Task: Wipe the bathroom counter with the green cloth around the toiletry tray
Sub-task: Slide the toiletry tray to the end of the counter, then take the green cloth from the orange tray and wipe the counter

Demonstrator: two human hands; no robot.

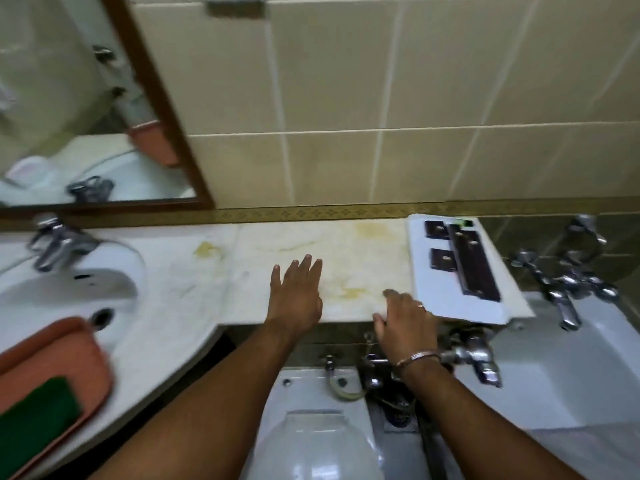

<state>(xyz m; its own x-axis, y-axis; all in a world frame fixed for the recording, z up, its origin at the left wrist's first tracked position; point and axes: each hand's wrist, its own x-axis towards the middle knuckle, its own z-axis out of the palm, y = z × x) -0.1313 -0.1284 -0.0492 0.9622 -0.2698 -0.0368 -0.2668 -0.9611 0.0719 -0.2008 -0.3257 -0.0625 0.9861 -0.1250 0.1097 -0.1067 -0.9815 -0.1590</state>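
The pale marble counter (346, 251) with yellowish stains runs along the tiled wall. A white toiletry tray (436, 289) with dark rectangular packets sits at its right end. My right hand (403, 323) rests at the tray's near-left corner, fingers on the counter edge, touching the tray. Over the middle of the counter my left hand (298, 294) lies flat, fingers spread, holding nothing. The green cloth (34, 417) lies folded in a terracotta basin (93, 355) at the lower left, far from both hands.
A white sink (86, 289) with a chrome tap (52, 244) is at the left, under a wood-framed mirror (86, 98). A toilet tank and lid (311, 427) sit below the counter. Chrome valves (474, 358) and a bath mixer (568, 285) over a white tub stand at the right.
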